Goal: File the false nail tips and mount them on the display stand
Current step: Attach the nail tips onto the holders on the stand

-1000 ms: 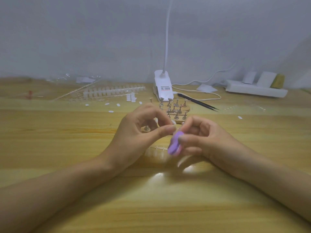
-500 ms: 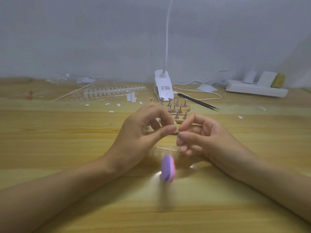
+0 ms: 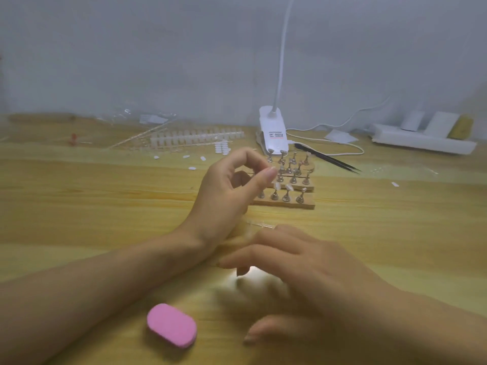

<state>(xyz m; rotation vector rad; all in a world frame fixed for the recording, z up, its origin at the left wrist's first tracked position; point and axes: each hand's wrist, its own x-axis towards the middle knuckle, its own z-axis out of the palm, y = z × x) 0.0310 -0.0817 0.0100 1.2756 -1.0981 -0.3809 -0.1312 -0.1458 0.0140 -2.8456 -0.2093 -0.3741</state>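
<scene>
1. Pink oval sanding block [image 3: 171, 325] is seen unheld on the near tabletop [image 3: 79, 206].
2. Something tiny, presumably a false nail tip, is pinched by the left hand's [image 3: 229, 191] fingers [image 3: 263, 177] beside the wooden display stand [image 3: 287, 202].
3. The right hand [image 3: 303, 272] is held spread and empty.
4. A free peg should be met squarely.

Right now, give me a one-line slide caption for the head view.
Left hand pinches what seems a nail tip beside the display stand; pink file lies on the table, right hand open.
</scene>
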